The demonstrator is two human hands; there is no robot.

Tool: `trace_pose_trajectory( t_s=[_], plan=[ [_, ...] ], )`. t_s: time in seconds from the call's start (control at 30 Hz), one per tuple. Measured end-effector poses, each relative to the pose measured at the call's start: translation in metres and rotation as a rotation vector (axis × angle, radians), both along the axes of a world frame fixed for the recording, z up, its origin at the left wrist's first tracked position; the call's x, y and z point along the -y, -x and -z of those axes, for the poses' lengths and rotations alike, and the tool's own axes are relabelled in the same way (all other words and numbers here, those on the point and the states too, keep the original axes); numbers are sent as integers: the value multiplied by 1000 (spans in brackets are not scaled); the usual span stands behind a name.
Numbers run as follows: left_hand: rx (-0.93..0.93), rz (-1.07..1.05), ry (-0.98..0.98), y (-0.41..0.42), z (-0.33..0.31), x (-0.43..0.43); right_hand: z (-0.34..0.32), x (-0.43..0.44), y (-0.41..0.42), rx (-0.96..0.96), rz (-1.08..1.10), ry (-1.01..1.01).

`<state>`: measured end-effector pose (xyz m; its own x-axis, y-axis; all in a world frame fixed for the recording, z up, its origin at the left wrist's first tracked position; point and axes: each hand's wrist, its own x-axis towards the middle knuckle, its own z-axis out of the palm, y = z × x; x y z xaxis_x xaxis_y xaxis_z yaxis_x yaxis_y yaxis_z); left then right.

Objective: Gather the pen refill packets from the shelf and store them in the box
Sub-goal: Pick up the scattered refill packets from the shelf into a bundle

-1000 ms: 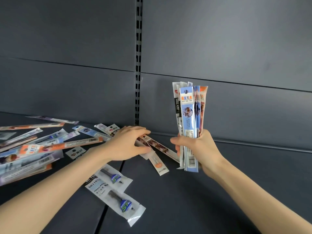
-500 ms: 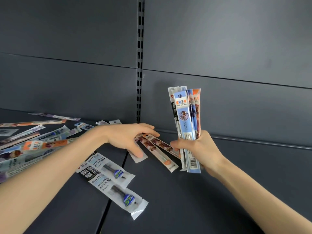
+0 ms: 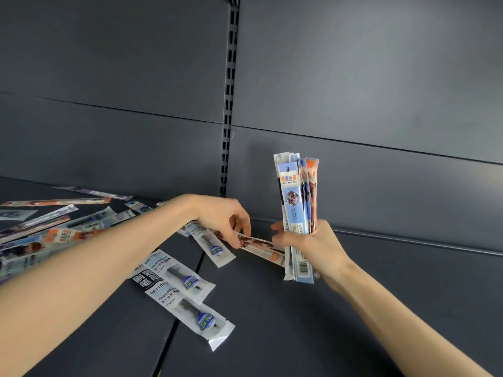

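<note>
Left hand (image 3: 217, 217) has its thumb and fingertips (image 3: 236, 242) pinched down on one end of a long, narrow, clear plastic refill packet with brown and orange print (image 3: 260, 247), which runs off toward 4 o'clock and ends up right against the other hand. Can't tell if that packet is lifted or lying flat on the shelf. Right hand (image 3: 313, 246) is curled tight around an upright bundle of long thin plastic refill packets (image 3: 296, 202), blue-and-white one in front, orange-tipped one at the back, thumb wrapped across the front, tops poking up toward 12 o'clock and barcode ends sticking out below the fist. Just under the left hand, at about 6 o'clock from it, a short clear packet with a blue round sticker (image 3: 213, 247) lies flat. Further out toward 7 o'clock from that one are two more short clear packets with black-and-white labels and blue stickers (image 3: 187, 292), overlapping each other near the seam between shelf panels. Way off at 9 o'clock there's a messy scatter of long thin packets in orange, purple and pale blue (image 3: 54, 227), partly behind the left forearm. Everything sits on the dark grey metal shelf (image 3: 299, 336), with the matching dark back panel and its slotted upright strip (image 3: 230, 104) at 12 o'clock. No box anywhere in view.
</note>
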<state>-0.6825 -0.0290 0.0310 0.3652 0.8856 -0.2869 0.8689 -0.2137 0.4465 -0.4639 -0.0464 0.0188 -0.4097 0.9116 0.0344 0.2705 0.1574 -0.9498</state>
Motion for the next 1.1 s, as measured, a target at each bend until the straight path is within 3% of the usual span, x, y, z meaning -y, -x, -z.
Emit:
trace_pose_trajectory(
  t_s=[0.3,0.57,0.67,0.73,0.8,0.87,1.1],
  plan=[
    [6,-65,-72,-7,-6,1,-3,-6,-2,152,-82,81],
    [111,-69,-299,-24,-71,23,-11,-2,-10,53,-67,78],
    [202,-150,-537,-31,-83,41,-12,4,-5,-51,-45,54],
    [364,-369,-767,-39,-71,57,-13,7,-1,-153,-31,54],
    [718,-557,-758,-50,-54,74,-12,11,3,-232,-33,64],
    [925,-545,-677,-58,-38,82,-10,17,7,-268,-54,71],
    [976,-449,-718,-63,-11,93,-8,24,18,-328,-75,10]
  ],
)
